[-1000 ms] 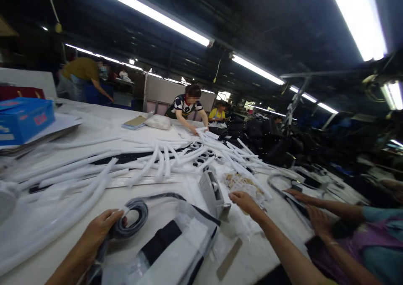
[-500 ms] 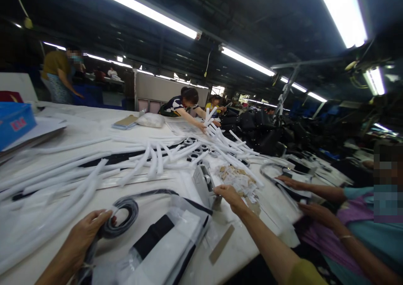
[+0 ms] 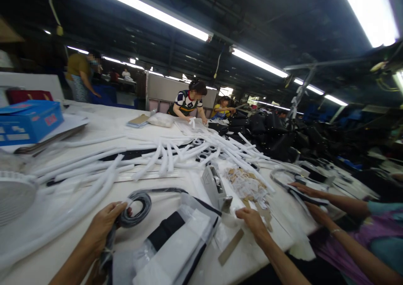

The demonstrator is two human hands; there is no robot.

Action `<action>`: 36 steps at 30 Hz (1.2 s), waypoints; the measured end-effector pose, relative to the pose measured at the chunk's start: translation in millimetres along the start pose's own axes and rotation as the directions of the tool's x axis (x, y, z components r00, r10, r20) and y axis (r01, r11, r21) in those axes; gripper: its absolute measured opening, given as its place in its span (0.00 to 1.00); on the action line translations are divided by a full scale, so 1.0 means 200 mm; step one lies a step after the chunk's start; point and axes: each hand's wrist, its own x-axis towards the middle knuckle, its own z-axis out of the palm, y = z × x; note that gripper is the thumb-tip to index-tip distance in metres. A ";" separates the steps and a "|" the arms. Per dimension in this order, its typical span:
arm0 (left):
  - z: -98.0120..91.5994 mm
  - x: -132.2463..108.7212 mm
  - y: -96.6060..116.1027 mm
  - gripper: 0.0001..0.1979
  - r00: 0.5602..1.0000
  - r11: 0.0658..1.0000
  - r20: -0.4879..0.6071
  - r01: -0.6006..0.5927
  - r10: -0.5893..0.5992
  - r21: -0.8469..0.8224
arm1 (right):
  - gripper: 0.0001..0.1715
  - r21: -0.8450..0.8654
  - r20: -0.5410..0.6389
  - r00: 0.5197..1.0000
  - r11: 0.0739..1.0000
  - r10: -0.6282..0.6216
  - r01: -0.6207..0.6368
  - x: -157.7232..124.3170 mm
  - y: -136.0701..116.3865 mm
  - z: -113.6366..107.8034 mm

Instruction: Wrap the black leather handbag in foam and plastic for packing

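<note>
My left hand (image 3: 108,226) grips a coiled dark strap (image 3: 137,209) at the lower left, thumb on top of the coil. To the right, my right hand (image 3: 253,221) is pinched beside a grey tape dispenser (image 3: 214,186); what its fingertips hold, if anything, is too small to name. Between the hands lies a clear plastic bag (image 3: 176,247) with white and black pieces inside. A strap runs from the coil toward the bag. Just left of my right hand, a brown cardboard strip (image 3: 231,247) rests on the table.
Long white foam tubes (image 3: 94,167) spread across the table (image 3: 176,188). Paper tags (image 3: 248,184) are heaped beyond my right hand. A blue box (image 3: 34,123) stands at the left. One person (image 3: 189,102) leans over the far side; another person's hands (image 3: 311,197) work at the right.
My right hand has moved from the dispenser's near end to its right side. The far person has drawn back from the white tubes. The view has shifted left.
</note>
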 end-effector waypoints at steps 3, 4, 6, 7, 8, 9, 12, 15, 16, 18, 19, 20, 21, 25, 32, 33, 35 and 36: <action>0.02 -0.04 0.02 0.17 0.998 0.996 0.070 0.001 0.006 -0.094 | 0.19 0.013 0.068 0.997 1.000 -0.026 0.025 -0.03 -0.09 0.02; 0.03 -0.04 0.02 0.18 0.998 0.995 0.057 -0.011 0.017 -0.099 | 0.22 0.054 0.115 0.991 0.996 -0.071 0.065 -0.05 -0.16 0.07; 0.04 -0.04 0.00 0.18 0.999 0.994 0.032 -0.033 0.037 -0.100 | 0.22 0.151 0.223 0.963 0.982 -0.149 0.117 -0.14 -0.35 0.25; 0.04 -0.04 0.00 0.19 0.999 0.994 0.023 -0.044 0.047 -0.095 | 0.21 0.210 0.311 0.929 0.968 -0.201 0.140 -0.21 -0.45 0.37; 0.04 -0.04 -0.01 0.19 0.998 0.995 0.019 -0.057 0.059 -0.088 | 0.20 0.295 0.386 0.886 0.944 -0.256 0.145 -0.28 -0.55 0.49; 0.03 -0.04 -0.01 0.19 0.997 0.995 0.018 -0.070 0.071 -0.078 | 0.20 0.374 0.456 0.835 0.918 -0.308 0.134 -0.36 -0.64 0.63; 0.02 -0.06 -0.02 0.20 0.993 0.993 0.027 -0.116 0.117 -0.038 | 0.21 0.480 0.602 0.718 0.877 -0.349 0.024 -0.52 -0.82 1.01; 0.00 -0.06 -0.03 0.20 0.985 0.985 0.019 -0.170 0.170 0.010 | 0.22 0.476 0.642 0.691 0.879 -0.333 -0.018 -0.55 -0.85 1.25; -0.01 -0.06 -0.04 0.20 0.982 0.982 0.012 -0.189 0.189 0.026 | 0.22 0.464 0.648 0.688 0.885 -0.327 -0.017 -0.54 -0.84 1.30; -0.02 -0.06 -0.05 0.19 0.975 0.973 0.000 -0.221 0.221 0.060 | 0.21 0.436 0.660 0.684 0.900 -0.310 -0.012 -0.52 -0.81 1.35; -0.02 -0.06 -0.06 0.19 0.972 0.969 -0.001 -0.234 0.235 0.076 | 0.20 0.422 0.665 0.684 0.907 -0.301 -0.011 -0.51 -0.80 1.37; -0.02 -0.06 -0.06 0.19 0.969 0.965 0.001 -0.245 0.246 0.092 | 0.20 0.407 0.668 0.685 0.913 -0.291 -0.009 -0.50 -0.78 1.38; -0.03 -0.06 -0.07 0.19 0.967 0.961 0.005 -0.254 0.255 0.108 | 0.19 0.393 0.671 0.687 0.920 -0.280 -0.008 -0.49 -0.78 1.38; -0.03 -0.07 -0.06 0.18 0.962 0.946 0.019 -0.272 0.273 0.174 | 0.18 0.330 0.679 0.697 0.944 -0.232 -0.008 -0.47 -0.76 1.39; -0.03 -0.11 -0.02 0.14 0.956 0.921 0.055 -0.293 0.289 0.256 | 0.17 0.228 0.692 0.701 0.974 -0.172 0.014 -0.45 -0.74 1.37; -0.03 -0.12 -0.02 0.14 0.955 0.918 0.065 -0.295 0.288 0.264 | 0.17 0.218 0.695 0.700 0.976 -0.168 0.018 -0.44 -0.74 1.37; -0.03 -0.14 -0.01 0.14 0.954 0.913 0.085 -0.301 0.288 0.274 | 0.18 0.195 0.696 0.701 0.981 -0.156 0.025 -0.43 -0.73 1.38; -0.03 -0.14 -0.01 0.14 0.952 0.911 0.095 -0.305 0.290 0.277 | 0.18 0.181 0.696 0.703 0.983 -0.147 0.027 -0.42 -0.72 1.38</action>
